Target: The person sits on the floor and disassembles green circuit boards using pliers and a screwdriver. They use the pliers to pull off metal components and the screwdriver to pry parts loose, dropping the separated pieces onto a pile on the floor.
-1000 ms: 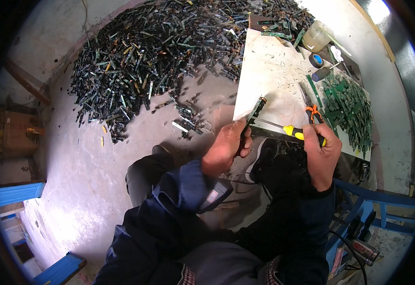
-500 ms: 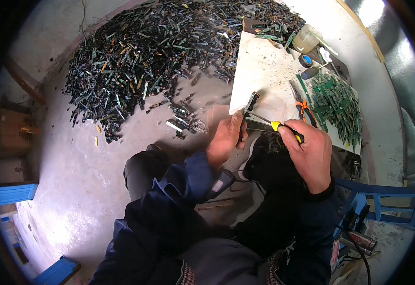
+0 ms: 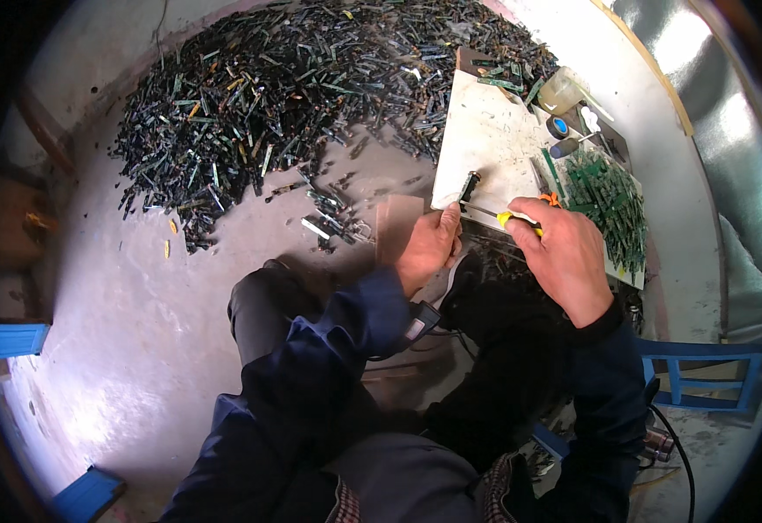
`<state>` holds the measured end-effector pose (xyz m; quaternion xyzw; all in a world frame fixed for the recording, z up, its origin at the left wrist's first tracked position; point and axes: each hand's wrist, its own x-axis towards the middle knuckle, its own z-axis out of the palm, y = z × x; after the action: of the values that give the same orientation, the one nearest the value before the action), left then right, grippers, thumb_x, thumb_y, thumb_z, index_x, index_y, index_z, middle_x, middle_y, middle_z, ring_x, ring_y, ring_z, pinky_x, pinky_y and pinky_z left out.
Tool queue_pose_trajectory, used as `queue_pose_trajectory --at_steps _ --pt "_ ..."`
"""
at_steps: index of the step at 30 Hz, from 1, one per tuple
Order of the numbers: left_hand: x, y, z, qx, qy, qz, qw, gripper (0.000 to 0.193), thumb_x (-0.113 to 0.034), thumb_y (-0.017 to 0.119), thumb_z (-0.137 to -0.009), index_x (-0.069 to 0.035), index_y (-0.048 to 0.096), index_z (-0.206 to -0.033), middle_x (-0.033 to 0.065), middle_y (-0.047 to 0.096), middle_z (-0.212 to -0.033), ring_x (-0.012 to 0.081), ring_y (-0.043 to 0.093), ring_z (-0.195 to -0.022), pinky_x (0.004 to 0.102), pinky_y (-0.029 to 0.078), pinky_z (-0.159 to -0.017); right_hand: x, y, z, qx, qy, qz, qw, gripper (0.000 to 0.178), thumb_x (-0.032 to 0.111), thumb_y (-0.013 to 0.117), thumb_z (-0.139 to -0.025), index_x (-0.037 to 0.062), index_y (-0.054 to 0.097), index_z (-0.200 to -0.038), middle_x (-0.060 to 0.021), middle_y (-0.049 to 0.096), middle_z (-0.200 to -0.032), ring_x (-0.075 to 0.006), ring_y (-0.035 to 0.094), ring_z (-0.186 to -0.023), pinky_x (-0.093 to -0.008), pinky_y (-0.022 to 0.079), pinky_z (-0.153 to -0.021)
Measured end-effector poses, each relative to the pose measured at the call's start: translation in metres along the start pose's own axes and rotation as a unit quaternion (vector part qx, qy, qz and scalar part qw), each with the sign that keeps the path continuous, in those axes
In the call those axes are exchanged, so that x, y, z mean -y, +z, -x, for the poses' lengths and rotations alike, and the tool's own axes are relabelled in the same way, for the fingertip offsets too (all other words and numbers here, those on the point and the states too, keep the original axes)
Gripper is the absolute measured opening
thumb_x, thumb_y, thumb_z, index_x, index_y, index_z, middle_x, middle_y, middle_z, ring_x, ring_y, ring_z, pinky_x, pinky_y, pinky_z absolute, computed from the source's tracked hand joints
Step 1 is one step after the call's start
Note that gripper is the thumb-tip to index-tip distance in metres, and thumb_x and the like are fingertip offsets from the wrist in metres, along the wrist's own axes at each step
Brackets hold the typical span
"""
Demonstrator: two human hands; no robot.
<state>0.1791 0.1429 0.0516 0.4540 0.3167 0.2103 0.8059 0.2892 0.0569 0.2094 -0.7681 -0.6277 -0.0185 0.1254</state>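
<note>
Steady dark strip [image 3: 471, 184], pinched in left grip [image 3: 431, 247], at near edge of table [image 3: 484, 132]; guide yellow-black screwdriver [image 3: 506, 218] gently, wrapped in right grip [image 3: 568, 257].

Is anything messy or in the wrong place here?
A little, maybe. Two small yellow bits lie on the floor, just left of the big dark heap, so they look strayed. A whitish strip also stands out, because the loose pieces beside it are mostly dark.
</note>
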Motion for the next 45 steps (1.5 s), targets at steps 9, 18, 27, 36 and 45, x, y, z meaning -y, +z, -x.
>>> queue_pose_trajectory --at_steps 9,18,27,36,45 --pt "0.011 0.003 -0.006 -0.032 0.063 -0.073 0.995 0.056 -0.047 0.037 -0.099 -0.001 0.052 -0.071 0.0063 0.05 -0.053 0.0142 0.048 -0.041 0.0313 0.039 -0.043 0.008 -0.013 -0.032 0.127 0.006 0.056 0.99 0.012 0.019 0.066 -0.077 0.0072 0.068 -0.079 -0.0159 0.065 -0.073 -0.0351 0.063 -0.071 -0.0451 0.048 -0.063" --pt "0.025 -0.003 -0.014 -0.043 0.086 -0.192 0.977 0.053 -0.041 0.042 -0.098 0.005 0.057 -0.079 0.0202 0.056 -0.061 0.0361 0.052 -0.054 0.0451 0.042 -0.055 -0.008 0.001 -0.039 0.091 0.038 -0.048 0.994 0.019 0.02 0.063 -0.079 0.0018 0.068 -0.084 -0.0191 0.064 -0.074 -0.0355 0.062 -0.069 -0.0413 0.047 -0.062" --pt "0.001 0.004 -0.003 -0.001 0.062 -0.069 0.996 0.053 -0.047 0.04 -0.099 -0.002 0.049 -0.072 0.0024 0.044 -0.055 0.0109 0.043 -0.043 0.0279 0.035 -0.04 -0.022 -0.006 -0.004 0.026 0.073 -0.177 0.981 0.018 0.015 0.063 -0.084 -0.0007 0.066 -0.094 -0.0182 0.064 -0.077 -0.0225 0.06 -0.06 -0.0306 0.047 -0.06" --pt "0.003 0.004 -0.007 0.008 0.057 -0.061 0.996 0.052 -0.045 0.041 -0.099 -0.001 0.049 -0.072 0.0015 0.043 -0.054 0.0114 0.042 -0.043 0.0288 0.035 -0.04 -0.019 -0.005 -0.006 0.05 0.034 -0.105 0.993 0.015 0.017 0.065 -0.082 0.0051 0.068 -0.09 -0.0158 0.065 -0.075 -0.0324 0.062 -0.064 -0.0364 0.048 -0.06" --pt "0.007 0.003 -0.008 0.0 0.056 -0.082 0.995 0.055 -0.048 0.042 -0.098 0.0 0.051 -0.071 0.0025 0.046 -0.053 0.0129 0.042 -0.044 0.0309 0.036 -0.043 -0.013 -0.008 -0.009 0.054 0.006 -0.064 0.996 0.011 0.017 0.064 -0.081 0.0074 0.068 -0.086 -0.0141 0.064 -0.072 -0.034 0.061 -0.065 -0.0407 0.047 -0.059"
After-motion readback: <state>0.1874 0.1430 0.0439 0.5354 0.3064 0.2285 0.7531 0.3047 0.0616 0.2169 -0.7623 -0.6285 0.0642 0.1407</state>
